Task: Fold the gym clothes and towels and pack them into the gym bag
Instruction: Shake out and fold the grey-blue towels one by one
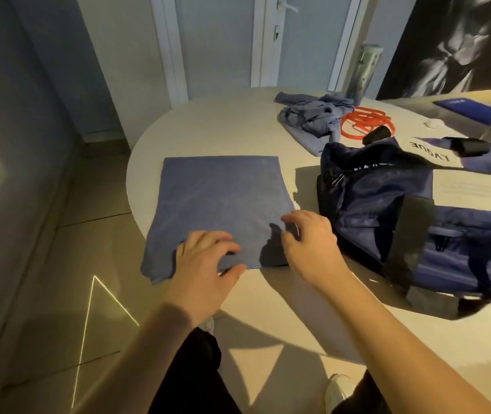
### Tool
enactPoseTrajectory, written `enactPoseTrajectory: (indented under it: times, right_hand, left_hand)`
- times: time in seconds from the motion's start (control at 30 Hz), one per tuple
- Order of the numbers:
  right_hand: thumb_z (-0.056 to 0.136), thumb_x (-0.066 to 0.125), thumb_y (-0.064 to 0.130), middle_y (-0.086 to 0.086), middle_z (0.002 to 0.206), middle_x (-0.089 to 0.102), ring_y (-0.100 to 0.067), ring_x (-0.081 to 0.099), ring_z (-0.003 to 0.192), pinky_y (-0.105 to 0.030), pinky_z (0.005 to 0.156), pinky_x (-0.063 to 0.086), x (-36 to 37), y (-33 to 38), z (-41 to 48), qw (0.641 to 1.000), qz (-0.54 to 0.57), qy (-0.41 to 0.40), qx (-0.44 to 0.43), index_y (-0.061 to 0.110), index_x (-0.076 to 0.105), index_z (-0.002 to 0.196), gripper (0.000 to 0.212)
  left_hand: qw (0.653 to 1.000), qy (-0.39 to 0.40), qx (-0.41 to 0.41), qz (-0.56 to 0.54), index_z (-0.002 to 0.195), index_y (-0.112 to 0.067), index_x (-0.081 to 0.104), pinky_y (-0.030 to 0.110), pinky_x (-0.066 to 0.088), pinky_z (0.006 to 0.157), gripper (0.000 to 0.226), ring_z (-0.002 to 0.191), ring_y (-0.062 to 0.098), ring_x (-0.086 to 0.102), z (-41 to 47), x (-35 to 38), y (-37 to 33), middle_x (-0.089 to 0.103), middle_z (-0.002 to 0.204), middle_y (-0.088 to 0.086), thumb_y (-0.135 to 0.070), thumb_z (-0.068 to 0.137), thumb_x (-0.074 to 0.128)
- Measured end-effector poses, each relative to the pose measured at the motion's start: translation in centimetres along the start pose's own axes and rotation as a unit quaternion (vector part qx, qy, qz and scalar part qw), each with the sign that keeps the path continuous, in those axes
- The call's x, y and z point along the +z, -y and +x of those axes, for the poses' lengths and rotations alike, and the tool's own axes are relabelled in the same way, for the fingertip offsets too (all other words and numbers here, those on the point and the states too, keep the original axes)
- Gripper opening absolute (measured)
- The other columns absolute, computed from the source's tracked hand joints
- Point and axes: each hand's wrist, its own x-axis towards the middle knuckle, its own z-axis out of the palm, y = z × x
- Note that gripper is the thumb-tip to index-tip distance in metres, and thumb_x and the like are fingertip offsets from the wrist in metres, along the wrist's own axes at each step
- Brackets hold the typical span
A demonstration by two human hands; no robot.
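- i see the left hand [205, 258] pinching the near edge of the blue towel [220, 198], fingers on top
- right hand [310, 237] is just beside it, fingers curled on the towel's near right corner, gripping it
- towel lies flat on the worktop [223, 127], stretching away from both hands
- gym bag [366, 201] just right of the right hand
- crumpled blue clothes [313, 115] well beyond the right hand

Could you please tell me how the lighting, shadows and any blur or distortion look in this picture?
Head view: hard light from the right casts sharp shadows of the bag and right hand onto the table and towel; door frames bow from wide-angle distortion; the far bottle looks soft.
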Motion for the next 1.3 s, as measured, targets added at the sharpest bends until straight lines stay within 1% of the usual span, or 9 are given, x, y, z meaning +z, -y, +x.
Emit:
enactPoseTrajectory:
  times: [0.1,0.2,0.4,0.53,0.77,0.9,1.03,1.2,1.3]
  right_hand:
    - [0.087,0.058,0.007,-0.003,0.136,0.056,-0.028,0.044,0.124,-0.048,0.104,0.041,0.3,-2.6,-3.3,1.000,0.012,-0.008,0.001,0.017,0.067,0.126,0.041]
    - [0.087,0.057,-0.001,-0.003,0.127,0.060,-0.025,0.047,0.117,-0.037,0.101,0.043,1.1,-4.3,-4.6,0.998,0.034,-0.046,-0.029,0.014,0.072,0.119,0.038]
    - [0.090,0.062,-0.002,-0.001,0.114,0.066,-0.020,0.052,0.110,-0.024,0.092,0.039,1.9,-5.1,-5.0,0.990,0.068,-0.115,-0.054,0.012,0.076,0.107,0.027]
    - [0.090,0.065,-0.001,-0.003,0.110,0.068,-0.023,0.055,0.108,-0.023,0.088,0.039,2.3,-5.2,-4.8,0.988,0.071,-0.127,-0.057,0.011,0.078,0.104,0.023]
    - [0.087,0.065,0.000,0.002,0.121,0.063,-0.017,0.050,0.114,-0.030,0.099,0.042,2.0,-5.4,-5.2,0.982,0.119,-0.128,-0.067,0.015,0.071,0.116,0.034]
    - [0.085,0.071,0.002,0.003,0.123,0.062,-0.013,0.048,0.116,-0.025,0.097,0.037,1.8,-5.4,-5.0,0.980,0.135,-0.129,-0.061,0.017,0.074,0.106,0.026]
    - [0.088,0.070,0.006,0.008,0.115,0.064,-0.010,0.050,0.114,-0.029,0.096,0.043,1.5,-5.4,-5.1,0.976,0.164,-0.128,-0.056,0.020,0.074,0.098,0.017]
    - [0.093,0.067,0.014,0.018,0.105,0.061,-0.013,0.055,0.105,-0.033,0.087,0.049,0.8,-4.8,-5.3,0.970,0.213,-0.115,-0.025,0.028,0.063,0.091,0.015]
    - [0.097,0.063,0.018,0.018,0.107,0.060,-0.013,0.054,0.107,-0.030,0.088,0.046,0.6,-4.7,-5.6,0.967,0.226,-0.114,-0.018,0.031,0.061,0.093,0.014]
  left_hand:
    - [1.000,-0.003,-0.008,-0.001,0.108,-0.030,0.072,0.027,0.022,0.098,0.019,0.118,0.008,0.038,-1.4,1.0,-1.2,0.054,0.118,-0.021,-0.038,0.091,0.072]
    - [1.000,-0.012,-0.003,0.011,0.106,-0.030,0.072,0.028,0.024,0.094,0.017,0.114,0.010,0.040,-1.1,1.5,-2.3,0.056,0.113,-0.019,-0.038,0.091,0.072]
    - [0.997,0.047,0.025,0.052,0.116,-0.034,0.070,0.029,0.030,0.095,0.027,0.112,0.010,0.039,0.7,2.8,-5.4,0.054,0.118,-0.017,-0.049,0.093,0.066]
    - [0.996,0.054,0.031,0.058,0.118,-0.032,0.070,0.027,0.037,0.094,0.028,0.110,0.010,0.043,1.6,3.8,-6.3,0.056,0.117,-0.013,-0.048,0.097,0.062]
    - [0.992,0.031,0.107,0.066,0.098,-0.022,0.070,0.042,0.046,0.083,0.019,0.091,0.015,0.046,1.9,3.9,-6.3,0.060,0.098,-0.009,-0.029,0.104,0.053]
    - [0.989,0.050,0.132,0.034,0.096,-0.022,0.066,0.036,0.044,0.083,0.016,0.088,0.012,0.045,1.4,3.3,-6.6,0.057,0.096,-0.012,-0.030,0.104,0.054]
    - [0.990,0.059,0.119,0.043,0.105,-0.031,0.062,0.027,0.039,0.087,0.016,0.097,0.007,0.044,0.8,2.9,-5.9,0.054,0.105,-0.019,-0.042,0.094,0.066]
    - [0.993,0.022,0.092,0.072,0.105,-0.025,0.066,0.035,0.045,0.088,0.025,0.100,0.011,0.047,0.1,1.6,-3.5,0.059,0.109,-0.015,-0.006,0.089,0.064]
    - [0.995,-0.008,0.060,0.077,0.106,-0.024,0.069,0.034,0.047,0.089,0.034,0.101,0.008,0.048,-0.8,-0.3,-1.2,0.061,0.108,-0.017,0.001,0.082,0.065]
